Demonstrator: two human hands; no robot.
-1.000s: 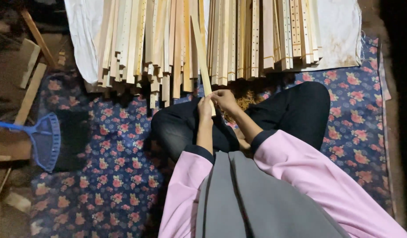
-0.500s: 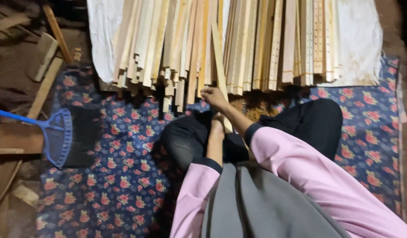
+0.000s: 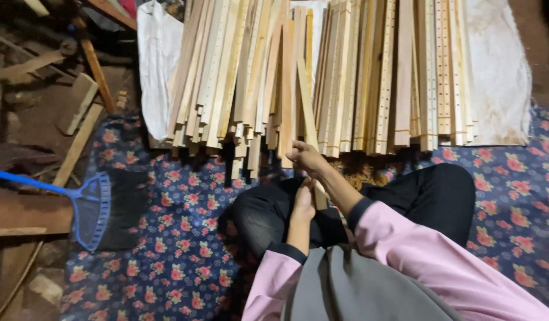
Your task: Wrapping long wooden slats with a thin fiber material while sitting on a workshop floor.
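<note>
Item: thin wooden slat [image 3: 307,113], light, stiff, probably splintery, leaning up against the stacked slats [image 3: 346,77]; right hand [image 3: 306,157] fingers closed round its lower part, left hand [image 3: 304,205] gripping the bottom end—best held low.

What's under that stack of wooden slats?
A white cloth lies under the wooden slats, showing at the stack's left and right edges; the slats cover its middle. The near slat ends overhang the floral mat. The right hand grips one slat.
</note>
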